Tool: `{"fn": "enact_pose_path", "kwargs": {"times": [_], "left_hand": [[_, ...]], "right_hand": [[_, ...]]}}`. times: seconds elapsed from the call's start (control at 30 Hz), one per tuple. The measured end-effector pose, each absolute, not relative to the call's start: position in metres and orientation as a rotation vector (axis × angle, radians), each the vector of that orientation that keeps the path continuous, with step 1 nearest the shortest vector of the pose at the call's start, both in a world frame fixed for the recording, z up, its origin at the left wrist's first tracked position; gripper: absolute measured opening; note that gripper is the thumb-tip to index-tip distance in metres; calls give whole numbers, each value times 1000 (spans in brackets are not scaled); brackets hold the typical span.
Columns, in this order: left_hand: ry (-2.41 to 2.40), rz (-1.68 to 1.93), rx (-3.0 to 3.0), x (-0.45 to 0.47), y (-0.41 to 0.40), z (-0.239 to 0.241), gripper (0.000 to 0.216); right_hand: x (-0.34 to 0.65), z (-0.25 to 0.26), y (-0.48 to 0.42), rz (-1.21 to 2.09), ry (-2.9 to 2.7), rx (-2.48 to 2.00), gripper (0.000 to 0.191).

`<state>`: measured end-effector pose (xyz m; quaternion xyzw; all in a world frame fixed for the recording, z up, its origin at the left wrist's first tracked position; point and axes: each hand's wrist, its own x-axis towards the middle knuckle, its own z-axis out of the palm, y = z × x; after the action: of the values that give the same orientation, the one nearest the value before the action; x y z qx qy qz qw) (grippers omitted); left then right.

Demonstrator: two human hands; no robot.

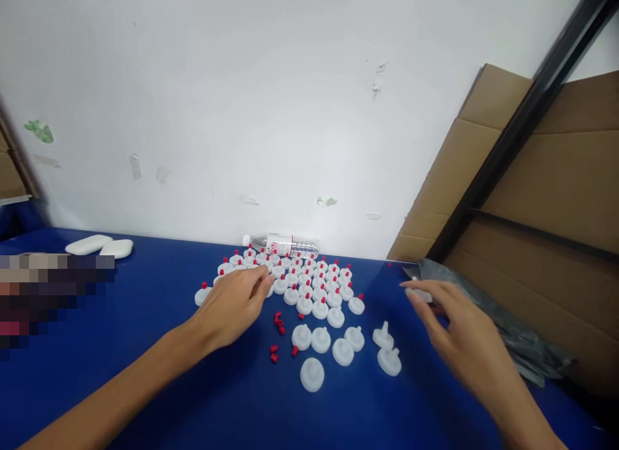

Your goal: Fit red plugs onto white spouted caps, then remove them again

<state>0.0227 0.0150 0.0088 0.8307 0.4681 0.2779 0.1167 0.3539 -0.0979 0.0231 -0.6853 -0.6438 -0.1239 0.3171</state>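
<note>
My left hand (236, 302) reaches over the left part of a group of white spouted lids (304, 304) with red tips. Its fingers are pinched together, and whatever they hold is hidden. At the right, my right hand (452, 314) grips a white spouted lid (422, 294) between thumb and fingers, partly covered by them. Between the hands lie several spouted lids without red tips, such as one white lid (312, 374) nearest me and another white lid (389, 361) towards the right hand. Small loose red caps (274, 349) are scattered right of my left wrist.
A clear plastic bottle (290, 245) lies along the wall behind the lids. Two white rounded objects (89, 245) are at the far left, near a pixelated patch. Grey plastic bags (503, 321) and large cardboard (546, 244) with a dark frame border the right side.
</note>
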Motion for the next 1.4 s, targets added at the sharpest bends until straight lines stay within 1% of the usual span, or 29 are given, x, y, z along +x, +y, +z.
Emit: {"fn": "enact_pose_path", "kwargs": {"times": [0.13,0.23,0.3,0.47,0.57,0.7,0.87,0.97,1.07,1.17,1.23,1.33,1.4], "left_hand": [[1393,616,2614,28,11,-1,29],[1375,523,2660,32,8,-3,29],[1382,483,2665,33,7,-2,29],[1389,463,2681,30,11,-5,27],[1384,452,2690,30,11,-6,27],[1370,439,2694,31,9,-5,26],[1373,415,2705,32,8,-5,25],[1366,410,2723,33,8,-6,24],[1354,414,2732,33,8,-6,22],[1348,403,2740,34,7,-7,23],[1341,398,2746,34,8,-8,24],[1330,400,2743,34,8,-9,25],[1333,399,2736,33,8,-9,25]], "right_hand": [[369,9,-95,3,-1820,-1861,46],[368,6,-95,214,-1865,-1879,47],[367,8,-96,243,-1884,-1867,44],[365,15,-95,141,-1918,-1826,28],[360,15,-92,256,-1947,-1877,21],[349,14,-88,412,-1903,-1928,17],[344,12,-84,396,-1900,-1908,15],[342,13,-84,407,-1920,-1884,21],[340,17,-87,344,-1887,-1890,33],[342,19,-95,256,-1810,-2002,46],[343,18,-102,412,-1778,-2053,55],[340,15,-107,699,-1827,-1922,59],[335,15,-105,698,-1902,-1801,58]]}}
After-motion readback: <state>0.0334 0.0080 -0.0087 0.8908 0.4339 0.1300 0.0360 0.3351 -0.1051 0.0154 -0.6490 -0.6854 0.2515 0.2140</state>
